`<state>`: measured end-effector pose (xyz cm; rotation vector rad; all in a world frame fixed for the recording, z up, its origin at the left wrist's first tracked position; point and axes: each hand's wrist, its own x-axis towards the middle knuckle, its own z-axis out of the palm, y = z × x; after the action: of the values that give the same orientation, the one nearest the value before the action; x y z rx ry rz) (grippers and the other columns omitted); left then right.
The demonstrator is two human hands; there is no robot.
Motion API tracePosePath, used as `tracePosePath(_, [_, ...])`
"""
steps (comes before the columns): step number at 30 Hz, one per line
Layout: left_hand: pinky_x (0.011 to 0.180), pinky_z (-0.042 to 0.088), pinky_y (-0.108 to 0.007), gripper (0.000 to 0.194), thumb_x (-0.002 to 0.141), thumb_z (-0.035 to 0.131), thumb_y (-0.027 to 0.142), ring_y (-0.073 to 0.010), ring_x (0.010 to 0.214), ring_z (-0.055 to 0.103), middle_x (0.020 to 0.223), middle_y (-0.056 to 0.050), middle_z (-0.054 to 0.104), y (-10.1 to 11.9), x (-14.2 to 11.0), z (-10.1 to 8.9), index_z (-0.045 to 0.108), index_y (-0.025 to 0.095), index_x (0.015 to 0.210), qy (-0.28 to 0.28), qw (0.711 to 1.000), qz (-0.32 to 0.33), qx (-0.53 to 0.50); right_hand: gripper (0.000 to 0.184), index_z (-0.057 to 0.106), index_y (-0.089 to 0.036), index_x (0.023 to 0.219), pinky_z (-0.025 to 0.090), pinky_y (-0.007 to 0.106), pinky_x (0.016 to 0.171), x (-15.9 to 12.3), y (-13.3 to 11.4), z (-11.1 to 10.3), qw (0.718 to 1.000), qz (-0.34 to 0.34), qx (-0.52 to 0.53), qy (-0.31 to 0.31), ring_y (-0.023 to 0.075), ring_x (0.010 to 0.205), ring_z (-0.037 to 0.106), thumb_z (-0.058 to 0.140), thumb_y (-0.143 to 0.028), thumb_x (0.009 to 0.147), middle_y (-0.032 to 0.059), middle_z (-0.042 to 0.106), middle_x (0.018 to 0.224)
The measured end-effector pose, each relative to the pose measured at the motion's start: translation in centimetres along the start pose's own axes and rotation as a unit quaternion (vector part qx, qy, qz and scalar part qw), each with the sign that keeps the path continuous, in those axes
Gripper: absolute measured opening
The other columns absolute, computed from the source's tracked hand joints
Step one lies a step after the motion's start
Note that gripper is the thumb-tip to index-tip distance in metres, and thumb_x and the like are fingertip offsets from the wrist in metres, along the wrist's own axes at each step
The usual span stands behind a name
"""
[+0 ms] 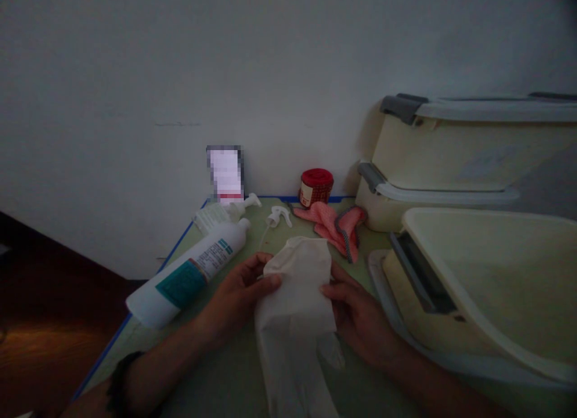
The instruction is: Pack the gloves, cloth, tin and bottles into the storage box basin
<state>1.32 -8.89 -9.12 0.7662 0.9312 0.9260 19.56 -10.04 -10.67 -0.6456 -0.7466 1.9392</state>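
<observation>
A white glove (295, 316) hangs between my hands, its cuff up and away from me. One finger of it sticks out at the lower right, and its lower end runs out of view. My left hand (246, 292) pinches the left side of the cuff between thumb and fingers. On the opposite side, my right hand (356, 313) grips the cuff's edge the same way. Left of my left hand lies a white bottle with a teal label (189, 277). Just beyond the glove are a white spray trigger (276, 217) and a pink cloth (336, 223).
A clear pump bottle (214, 217) lies behind the white bottle. A lit phone (226, 173) leans on the wall, with a red roll (316, 187) further right. Cream bins with grey handles (455, 160) are stacked at right; an open bin (419, 322) stands nearer. The green table (216, 370) has a blue edge.
</observation>
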Motion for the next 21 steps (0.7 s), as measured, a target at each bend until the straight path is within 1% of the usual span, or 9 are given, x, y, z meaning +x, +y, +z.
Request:
tracePosePath(3, [0.063, 0.045, -0.025, 0.033, 0.063, 0.074, 0.027, -0.0134, 0.071, 0.059, 0.081, -0.001, 0.061, -0.03, -0.05, 0.02, 0.054, 0.017, 0.087, -0.015, 1.0, -0.015, 0.001, 0.027, 0.057, -0.023, 0.104, 0.039, 0.019, 0.049, 0.09, 0.06, 0.06, 0.999, 0.006, -0.004, -0.032, 0.0063, 0.047, 0.046, 0.055, -0.021, 0.078, -0.0046, 0.055, 0.063])
tracePosePath(5, [0.059, 0.044, -0.023, 0.031, 0.064, 0.073, 0.029, -0.0119, 0.066, 0.057, 0.076, 0.001, 0.06, -0.05, -0.11, 0.05, 0.054, 0.017, 0.084, -0.016, 1.0, -0.013, 0.002, 0.03, 0.056, -0.024, 0.105, 0.044, 0.021, 0.059, 0.07, 0.13, 0.17, 0.998, 0.013, -0.035, -0.054, 0.0077, 0.058, 0.054, 0.061, -0.024, 0.075, -0.0028, 0.06, 0.074])
tracePosePath(7, [0.055, 0.042, -0.02, 0.026, 0.066, 0.072, 0.03, -0.0099, 0.061, 0.055, 0.071, 0.003, 0.058, -0.06, -0.18, 0.1, 0.053, 0.018, 0.08, -0.009, 1.0, -0.002, -0.002, 0.035, 0.056, -0.024, 0.104, 0.045, 0.023, 0.065, -0.01, 0.15, 0.29, 0.995, 0.027, -0.083, -0.055, 0.0103, 0.07, 0.058, 0.066, -0.022, 0.071, -0.0012, 0.063, 0.085])
tracePosePath(10, [0.055, 0.042, -0.019, 0.021, 0.07, 0.069, 0.03, -0.0096, 0.062, 0.055, 0.068, 0.003, 0.057, -0.06, -0.26, 0.14, 0.053, 0.017, 0.074, -0.013, 1.0, 0.011, -0.026, 0.028, 0.06, -0.022, 0.098, 0.043, 0.022, 0.063, -0.14, 0.08, 0.29, 0.989, 0.031, -0.141, -0.016, 0.0105, 0.071, 0.058, 0.065, -0.019, 0.07, -0.0016, 0.064, 0.082])
tracePosePath(12, [0.059, 0.044, -0.021, 0.017, 0.072, 0.066, 0.029, -0.0109, 0.066, 0.057, 0.071, 0.002, 0.058, -0.06, -0.25, 0.12, 0.054, 0.017, 0.074, -0.022, 0.999, 0.008, -0.047, 0.024, 0.063, -0.021, 0.093, 0.042, 0.02, 0.058, -0.2, 0.03, 0.11, 0.989, 0.026, -0.145, 0.011, 0.0091, 0.065, 0.056, 0.063, -0.017, 0.069, -0.0028, 0.064, 0.076])
tracePosePath(14, [0.064, 0.047, -0.023, 0.015, 0.073, 0.065, 0.028, -0.0126, 0.071, 0.059, 0.077, 0.0, 0.061, -0.07, -0.21, 0.05, 0.057, 0.018, 0.08, -0.04, 0.997, 0.003, -0.068, 0.025, 0.065, -0.021, 0.09, 0.04, 0.019, 0.055, -0.26, 0.05, -0.13, 0.99, 0.033, -0.136, 0.029, 0.0084, 0.06, 0.054, 0.061, -0.015, 0.066, -0.0036, 0.064, 0.071])
tracePosePath(18, [0.069, 0.049, -0.028, 0.028, 0.07, 0.069, 0.029, -0.0162, 0.075, 0.062, 0.087, -0.003, 0.065, -0.09, -0.2, 0.08, 0.06, 0.019, 0.094, -0.11, 0.993, 0.005, -0.052, 0.026, 0.067, -0.02, 0.085, 0.038, 0.019, 0.052, -0.45, 0.23, -0.43, 0.989, 0.067, -0.13, 0.012, 0.0087, 0.058, 0.054, 0.06, -0.013, 0.061, -0.0031, 0.063, 0.07])
tracePosePath(19, [0.069, 0.049, -0.028, 0.028, 0.069, 0.07, 0.029, -0.0165, 0.074, 0.063, 0.086, -0.004, 0.066, -0.08, -0.24, 0.18, 0.061, 0.019, 0.093, -0.115, 0.993, 0.006, -0.036, 0.025, 0.067, -0.019, 0.084, 0.038, 0.019, 0.052, -0.49, 0.26, -0.41, 0.989, 0.072, -0.129, 0.0, 0.0084, 0.058, 0.054, 0.06, -0.012, 0.061, -0.003, 0.063, 0.07])
tracePosePath(21, [0.068, 0.049, -0.028, 0.023, 0.07, 0.069, 0.028, -0.016, 0.07, 0.063, 0.082, -0.003, 0.067, 0.0, -0.35, 0.48, 0.062, 0.018, 0.089, -0.091, 0.996, 0.01, -0.01, 0.025, 0.067, -0.02, 0.086, 0.039, 0.018, 0.054, -0.51, 0.26, -0.28, 0.989, 0.073, -0.128, -0.022, 0.0078, 0.059, 0.054, 0.061, -0.013, 0.063, -0.0028, 0.063, 0.073])
